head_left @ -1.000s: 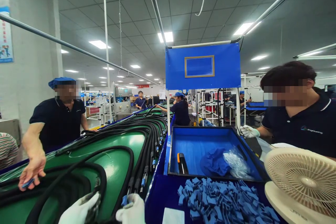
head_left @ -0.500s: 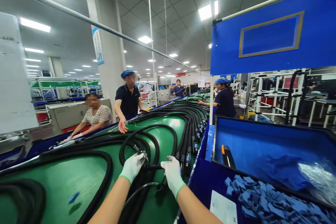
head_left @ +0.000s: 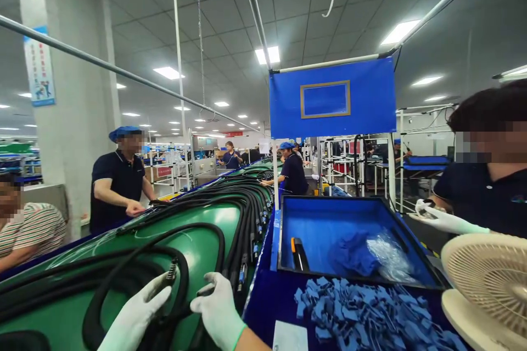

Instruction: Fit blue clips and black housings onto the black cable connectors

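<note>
My left hand [head_left: 135,310] in a white glove holds a black cable [head_left: 135,279] close to its metal spring end [head_left: 171,271]. My right hand [head_left: 216,307], also gloved, closes on the same cable's dark run a little further along. Both hands are over the green cable board [head_left: 193,225] at its front edge. Many parallel black cables [head_left: 247,214] with blue-tipped connectors run away along the board beside my right hand. The gloves hide part of the cable loop.
To the right lie a blue tray [head_left: 329,197] holding an orange-handled tool, and a heap of blue foam pieces [head_left: 362,310]. A cream fan [head_left: 486,279] stands far right. A co-worker's gloved hand [head_left: 432,218] is there; another person [head_left: 119,181] stands across the board.
The view has swung right, bringing the blue tray toward the middle. My hands now sit lower in the picture, still on the cable, and its spring end points up and right.
</note>
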Motion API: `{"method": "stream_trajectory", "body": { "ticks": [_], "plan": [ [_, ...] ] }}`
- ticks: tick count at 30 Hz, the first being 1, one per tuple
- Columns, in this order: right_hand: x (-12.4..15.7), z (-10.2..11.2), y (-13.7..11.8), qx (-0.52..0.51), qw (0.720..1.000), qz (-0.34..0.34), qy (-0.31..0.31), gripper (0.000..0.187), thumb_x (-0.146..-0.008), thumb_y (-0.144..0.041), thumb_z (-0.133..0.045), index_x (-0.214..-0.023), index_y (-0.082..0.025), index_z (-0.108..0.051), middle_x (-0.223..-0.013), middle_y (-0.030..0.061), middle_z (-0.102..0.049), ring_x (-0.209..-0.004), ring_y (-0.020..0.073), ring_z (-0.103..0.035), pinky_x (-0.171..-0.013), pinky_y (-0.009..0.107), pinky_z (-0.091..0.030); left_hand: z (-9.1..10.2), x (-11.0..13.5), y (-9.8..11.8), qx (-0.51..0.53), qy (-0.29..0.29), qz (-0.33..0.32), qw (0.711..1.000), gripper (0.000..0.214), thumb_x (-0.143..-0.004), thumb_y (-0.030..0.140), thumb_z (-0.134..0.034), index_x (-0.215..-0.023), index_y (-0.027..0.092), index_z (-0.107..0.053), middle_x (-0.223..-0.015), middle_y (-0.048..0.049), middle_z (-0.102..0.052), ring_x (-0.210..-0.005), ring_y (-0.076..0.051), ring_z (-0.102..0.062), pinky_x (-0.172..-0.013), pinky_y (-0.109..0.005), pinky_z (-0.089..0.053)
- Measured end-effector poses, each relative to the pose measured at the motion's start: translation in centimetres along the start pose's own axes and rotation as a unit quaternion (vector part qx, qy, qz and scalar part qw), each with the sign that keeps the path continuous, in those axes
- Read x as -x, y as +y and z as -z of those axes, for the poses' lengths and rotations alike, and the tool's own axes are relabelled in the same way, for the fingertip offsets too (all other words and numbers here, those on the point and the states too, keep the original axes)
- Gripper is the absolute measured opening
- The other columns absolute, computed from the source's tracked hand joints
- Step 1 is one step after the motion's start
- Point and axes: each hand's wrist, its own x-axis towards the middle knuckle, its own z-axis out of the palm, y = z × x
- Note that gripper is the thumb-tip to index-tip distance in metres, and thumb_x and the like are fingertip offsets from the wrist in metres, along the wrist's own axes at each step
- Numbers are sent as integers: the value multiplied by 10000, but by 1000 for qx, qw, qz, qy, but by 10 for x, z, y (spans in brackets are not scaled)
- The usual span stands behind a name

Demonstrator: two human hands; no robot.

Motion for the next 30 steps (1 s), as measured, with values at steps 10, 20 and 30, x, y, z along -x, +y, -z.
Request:
{"method": "stream_trajectory", "body": {
  "ticks": [10,20,30],
  "plan": [
    [67,65,-68,25,978,76,-190,789,-551,-61,-701,-1329,-174,-637,-890,-22,-660,-774,162,-607,-699,261,-491,-23,73,52,-75,-140,-149,976,285,-879,349,-667,-1129,270,-778,-1090,-41,-730,-1060,-248,-687,-954,-303,-549],
    [91,86,-75,89,961,119,-232,774,-674,-75,-665,-1435,-184,-570,-997,12,-668,-821,167,-606,-752,277,-512,-26,99,83,-144,-171,-159,962,198,-947,204,-574,-1026,227,-755,-880,-21,-605,-853,-182,-607,-773,-277,-468],
    [110,89,-87,56,957,104,-264,893,-629,-56,-631,-1496,-220,-494,-1063,15,-621,-849,165,-621,-701,241,-520,-23,110,73,-171,-185,-267,930,337,-1035,225,-462,-1299,268,-666,-901,-26,-547,-778,-155,-554,-701,-260,-451]
  ]
}}
